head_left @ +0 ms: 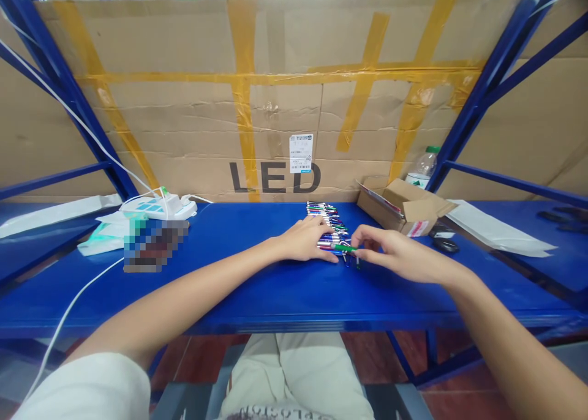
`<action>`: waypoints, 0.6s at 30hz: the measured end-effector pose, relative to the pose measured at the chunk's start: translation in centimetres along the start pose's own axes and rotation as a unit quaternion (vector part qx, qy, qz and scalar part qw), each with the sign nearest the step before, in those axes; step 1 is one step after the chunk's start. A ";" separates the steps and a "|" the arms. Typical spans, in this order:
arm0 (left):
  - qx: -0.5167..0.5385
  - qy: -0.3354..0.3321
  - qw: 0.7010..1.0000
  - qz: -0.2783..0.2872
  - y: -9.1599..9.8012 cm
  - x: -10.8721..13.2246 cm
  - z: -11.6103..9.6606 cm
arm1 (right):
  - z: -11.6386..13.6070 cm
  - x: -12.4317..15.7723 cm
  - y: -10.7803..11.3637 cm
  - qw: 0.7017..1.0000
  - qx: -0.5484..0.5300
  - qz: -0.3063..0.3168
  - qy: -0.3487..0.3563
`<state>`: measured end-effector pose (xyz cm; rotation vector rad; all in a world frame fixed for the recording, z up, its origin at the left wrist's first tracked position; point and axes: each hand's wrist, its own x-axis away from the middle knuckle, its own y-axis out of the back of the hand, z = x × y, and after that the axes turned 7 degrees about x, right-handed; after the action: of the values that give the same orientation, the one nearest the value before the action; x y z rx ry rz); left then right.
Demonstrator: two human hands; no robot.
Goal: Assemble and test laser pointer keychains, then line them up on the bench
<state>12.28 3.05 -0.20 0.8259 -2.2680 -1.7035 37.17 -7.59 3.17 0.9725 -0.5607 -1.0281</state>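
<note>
A row of several slim pens (324, 210) in mixed colours lies side by side on the blue table (257, 291). My left hand (305, 239) rests over the left ends of the nearer pens, its fingers spread. At the row's near right end, my right hand (379, 248) pinches the end of a green pen (342, 247) between thumb and fingers. Small dark and silvery parts show beneath that pen, too small to make out. Part of the row is hidden under my left hand.
An open cardboard box (416, 209) stands behind my right hand, with a bottle (425, 166) behind it and a black mouse-like object (445, 245) beside it. A power strip (158, 207) with cables and a green-white packet (108, 233) lie left. Tall cardboard (184, 126) closes the back.
</note>
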 end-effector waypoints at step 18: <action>0.029 0.100 0.994 -0.026 4.9 10.7 7.6 | 2.8 -3.2 0.2 0.992 0.079 0.098 0.033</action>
<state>-1.67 4.52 -0.02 1.0277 -2.1870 -1.5073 33.71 -5.74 4.86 1.0648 -0.6754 -0.7825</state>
